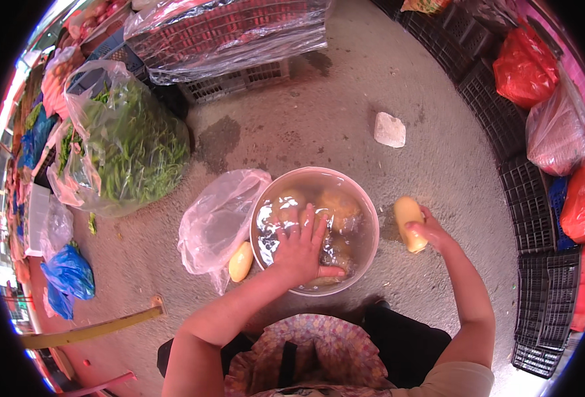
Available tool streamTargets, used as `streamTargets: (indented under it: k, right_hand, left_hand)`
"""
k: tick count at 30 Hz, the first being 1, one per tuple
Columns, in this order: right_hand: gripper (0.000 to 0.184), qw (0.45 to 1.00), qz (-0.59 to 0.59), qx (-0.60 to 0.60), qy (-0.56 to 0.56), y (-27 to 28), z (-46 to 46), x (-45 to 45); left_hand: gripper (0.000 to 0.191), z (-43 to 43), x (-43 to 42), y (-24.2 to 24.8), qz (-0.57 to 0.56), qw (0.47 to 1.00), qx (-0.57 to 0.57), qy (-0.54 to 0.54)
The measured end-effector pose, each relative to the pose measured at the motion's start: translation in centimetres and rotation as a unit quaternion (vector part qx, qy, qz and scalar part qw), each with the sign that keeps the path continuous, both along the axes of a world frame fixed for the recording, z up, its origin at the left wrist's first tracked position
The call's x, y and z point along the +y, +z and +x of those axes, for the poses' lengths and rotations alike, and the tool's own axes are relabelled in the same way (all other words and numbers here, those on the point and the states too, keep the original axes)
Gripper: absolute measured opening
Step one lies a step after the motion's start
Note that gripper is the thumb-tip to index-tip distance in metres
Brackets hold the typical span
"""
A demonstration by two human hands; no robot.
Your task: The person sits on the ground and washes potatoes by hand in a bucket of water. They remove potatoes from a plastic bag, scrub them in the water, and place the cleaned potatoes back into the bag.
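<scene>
A round plastic tub (370, 208) of cloudy water stands on the concrete floor before me, with brownish potato-like tubers (339, 211) under the surface. My left hand (300, 250) lies spread over the water inside it, palm down, fingertips partly wet; nothing is seen gripped in it. To the right of the tub, my right hand (427, 228) holds a long, pale yellow peeled tuber (407, 216) above the floor, thumb across its side. Another peeled yellow tuber (241, 261) lies on the floor against the tub's left side, beside a clear pinkish plastic bag (218, 223).
A large clear bag of green leafy vegetables (133, 149) stands at the left. Plastic-wrapped crates (232, 39) are at the back, and a pale stone block (389, 130) lies on the floor. Stacked black crates (525, 208) line the right. A yellow metal bar (93, 328) is at lower left.
</scene>
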State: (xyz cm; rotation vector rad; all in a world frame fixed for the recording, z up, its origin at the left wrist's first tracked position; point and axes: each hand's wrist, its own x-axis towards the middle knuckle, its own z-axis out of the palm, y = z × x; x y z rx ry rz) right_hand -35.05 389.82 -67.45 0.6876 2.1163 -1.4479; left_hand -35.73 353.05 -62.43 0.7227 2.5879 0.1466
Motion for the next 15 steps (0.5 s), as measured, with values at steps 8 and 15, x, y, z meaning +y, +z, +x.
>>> streamTargets:
  k: [8, 15]
  right_hand:
    - [0.094, 0.953, -0.249, 0.159, 0.071, 12.2, -2.3, -6.2]
    - [0.090, 0.956, -0.025, 0.182, 0.229, 12.2, -4.9, -16.1]
  left_hand:
    - [0.131, 0.5, -0.3, -0.7, 0.021, 0.999, 0.039, 0.004]
    - [0.130, 0.6, -0.4, -0.5, 0.024, 0.998, 0.055, 0.013]
